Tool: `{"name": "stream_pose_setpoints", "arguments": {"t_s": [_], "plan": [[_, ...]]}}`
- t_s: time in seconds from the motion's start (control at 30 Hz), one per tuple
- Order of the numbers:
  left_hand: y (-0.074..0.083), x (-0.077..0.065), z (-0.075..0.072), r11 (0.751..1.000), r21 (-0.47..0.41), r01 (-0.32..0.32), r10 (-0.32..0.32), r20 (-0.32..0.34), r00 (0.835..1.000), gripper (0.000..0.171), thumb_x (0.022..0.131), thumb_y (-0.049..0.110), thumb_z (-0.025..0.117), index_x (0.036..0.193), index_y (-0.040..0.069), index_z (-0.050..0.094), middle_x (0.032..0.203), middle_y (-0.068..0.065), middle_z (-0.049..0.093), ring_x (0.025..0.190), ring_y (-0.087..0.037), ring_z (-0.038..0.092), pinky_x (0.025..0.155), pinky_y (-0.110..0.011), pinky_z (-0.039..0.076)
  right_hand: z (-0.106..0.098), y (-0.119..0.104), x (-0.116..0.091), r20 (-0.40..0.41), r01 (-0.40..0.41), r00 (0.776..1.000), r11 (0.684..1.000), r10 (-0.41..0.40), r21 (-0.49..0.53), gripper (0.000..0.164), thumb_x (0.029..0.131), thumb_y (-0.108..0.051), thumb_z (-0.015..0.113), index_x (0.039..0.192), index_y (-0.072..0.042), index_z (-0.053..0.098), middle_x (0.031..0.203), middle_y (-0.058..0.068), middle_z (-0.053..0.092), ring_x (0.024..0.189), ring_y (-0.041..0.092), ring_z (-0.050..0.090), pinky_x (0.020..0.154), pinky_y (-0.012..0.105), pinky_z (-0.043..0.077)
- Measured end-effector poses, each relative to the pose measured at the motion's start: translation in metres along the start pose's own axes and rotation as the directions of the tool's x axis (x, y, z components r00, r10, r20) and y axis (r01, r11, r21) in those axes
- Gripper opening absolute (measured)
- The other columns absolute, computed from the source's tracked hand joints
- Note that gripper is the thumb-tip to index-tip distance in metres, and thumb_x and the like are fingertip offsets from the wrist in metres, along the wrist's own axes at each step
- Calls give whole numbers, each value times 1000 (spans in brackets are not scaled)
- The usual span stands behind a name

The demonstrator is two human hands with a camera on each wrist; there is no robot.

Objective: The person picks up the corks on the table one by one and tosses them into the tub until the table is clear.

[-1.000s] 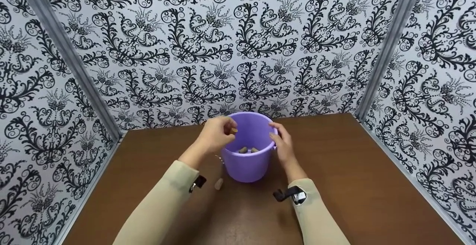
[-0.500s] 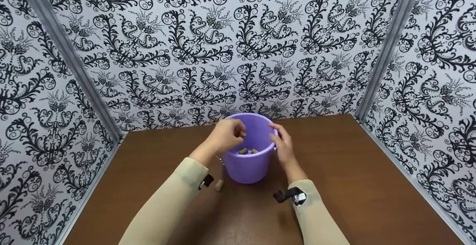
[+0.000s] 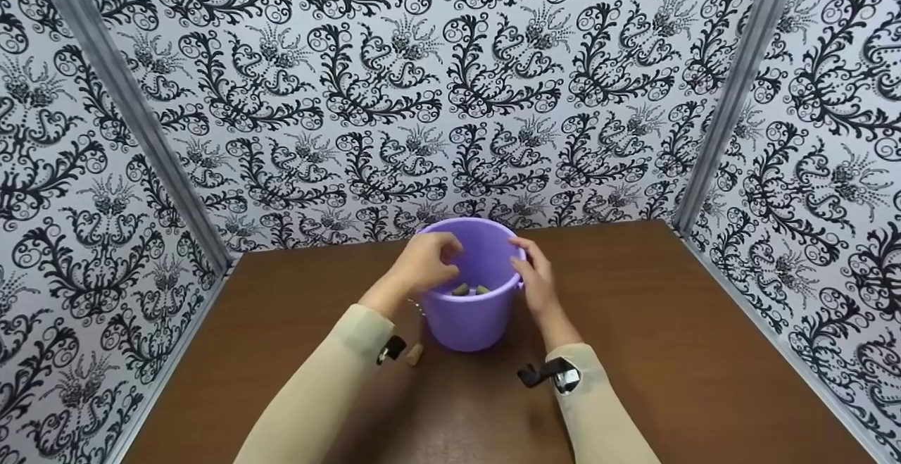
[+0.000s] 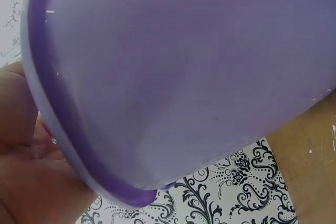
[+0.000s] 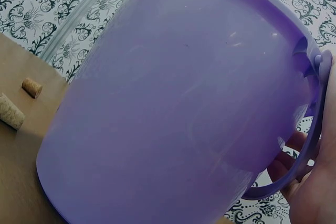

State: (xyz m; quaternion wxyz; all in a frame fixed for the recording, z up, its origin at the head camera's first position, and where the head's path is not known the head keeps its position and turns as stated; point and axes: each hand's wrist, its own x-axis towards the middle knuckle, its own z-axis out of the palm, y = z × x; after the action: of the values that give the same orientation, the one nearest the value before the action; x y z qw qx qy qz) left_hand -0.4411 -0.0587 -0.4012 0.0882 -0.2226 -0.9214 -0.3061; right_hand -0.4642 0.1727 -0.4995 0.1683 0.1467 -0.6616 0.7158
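A purple bucket point(image 3: 468, 323) stands upright on the brown table, and a couple of corks point(image 3: 481, 289) show at its bottom. My left hand point(image 3: 426, 261) is over the bucket's left rim, thumb and forefinger apart, with nothing visible between them. On the opposite side my right hand point(image 3: 538, 277) holds the rim, fingers outside and at the edge. Its fingers point(image 5: 278, 171) show behind the bucket's handle point(image 5: 310, 156) in the right wrist view. Beside the bucket's base, near the left sleeve, lies a cork point(image 3: 415, 354). The right wrist view shows a second loose cork point(image 5: 32, 87) on the table.
The brown table point(image 3: 669, 351) extends to both sides of the bucket. Patterned black-and-white panels point(image 3: 493, 98) enclose it at the back and sides, joined by grey metal posts point(image 3: 728, 91).
My left hand moved right over the bucket, and the cork pinched in its fingers is gone from them; thumb and forefinger have parted. The right hand stays on the rim.
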Motion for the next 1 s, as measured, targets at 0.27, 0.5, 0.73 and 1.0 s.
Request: {"name": "stream_pose_setpoints", "arguments": {"t_s": [0.27,0.5,0.73,1.0], "plan": [[-2,-23,-14,992,-130,6,-11,-38,999,31,80,2,73,111,5,76,104,-15,77,95,-26,72,88,-38,64,0,-1,-1,16,-12,1000,1000,11,8,42,99,-1,51,139,5,61,148,28,58,130,39,56,101,22,48],[-7,-54,-23,978,-209,-12,-19,-148,989,30,79,-2,69,108,4,76,104,-11,75,94,-28,74,86,-40,65,0,-1,-2,6,-6,1000,1000,6,4,41,99,0,51,139,6,61,147,29,59,130,36,56,101,20,47],[-21,-83,-31,956,-292,-23,-59,-268,962,22,80,-4,70,100,4,76,95,-13,76,83,-17,71,80,-31,65,-2,-1,0,14,8,1000,1000,-8,-15,41,100,-1,51,139,6,61,146,29,60,128,37,57,99,21,48],[-53,-98,-25,936,-344,78,-171,-249,953,22,81,-4,68,97,8,76,91,-11,77,80,-14,68,77,-23,59,-1,-1,0,10,6,1000,1000,-6,-1,42,99,0,51,139,7,61,146,30,59,130,39,56,101,20,48]]}}
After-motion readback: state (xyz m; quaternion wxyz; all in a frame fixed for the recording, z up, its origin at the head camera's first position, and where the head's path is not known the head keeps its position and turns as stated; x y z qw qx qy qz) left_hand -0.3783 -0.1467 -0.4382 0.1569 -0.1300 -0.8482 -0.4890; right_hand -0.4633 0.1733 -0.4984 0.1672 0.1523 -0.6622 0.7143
